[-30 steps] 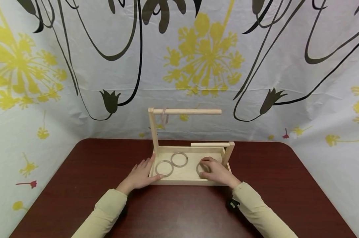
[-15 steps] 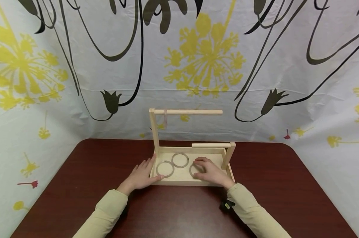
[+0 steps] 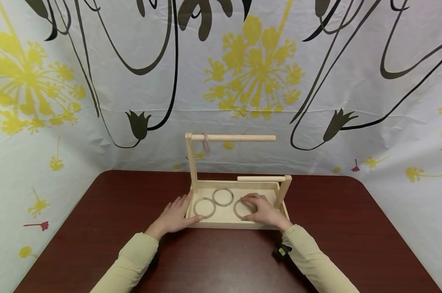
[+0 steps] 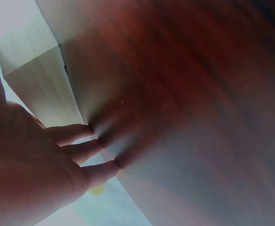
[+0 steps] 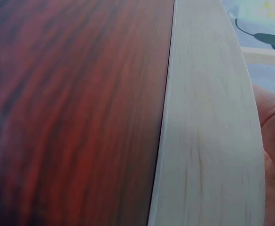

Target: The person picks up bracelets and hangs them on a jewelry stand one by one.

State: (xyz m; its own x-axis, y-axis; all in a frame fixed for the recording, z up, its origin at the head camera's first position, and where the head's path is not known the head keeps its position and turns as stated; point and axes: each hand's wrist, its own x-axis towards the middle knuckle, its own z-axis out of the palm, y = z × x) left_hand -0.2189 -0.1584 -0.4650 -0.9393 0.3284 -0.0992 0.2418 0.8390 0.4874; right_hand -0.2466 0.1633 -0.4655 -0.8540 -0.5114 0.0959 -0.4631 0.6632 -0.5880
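A shallow wooden tray (image 3: 221, 225) stands on the table, with three clear rings inside it. My left hand (image 3: 174, 215) rests at its left front corner, thumb on the front rim and straight fingers along the outer left side. In the left wrist view those fingers (image 4: 76, 134) reach down to the tabletop. At the tray's right part, my right hand (image 3: 264, 212) holds one ring (image 3: 235, 210) between thumb and fingers, covering its right side. A second ring (image 3: 194, 208) lies near the left hand's thumb. The third ring (image 3: 214, 199) lies just behind it.
A tall post (image 3: 192, 162) at the tray's left carries a long upper rod (image 3: 239, 138), where a pinkish clear ring (image 3: 206, 146) hangs. From the right post (image 3: 284, 191) a short lower rod (image 3: 259, 179) points left. A patterned cloth hangs behind the dark table (image 3: 133, 195).
My right hand has shifted left with its ring, then stayed nearly still. The ring hanging on the upper rod has swung or turned. My left hand keeps its place.
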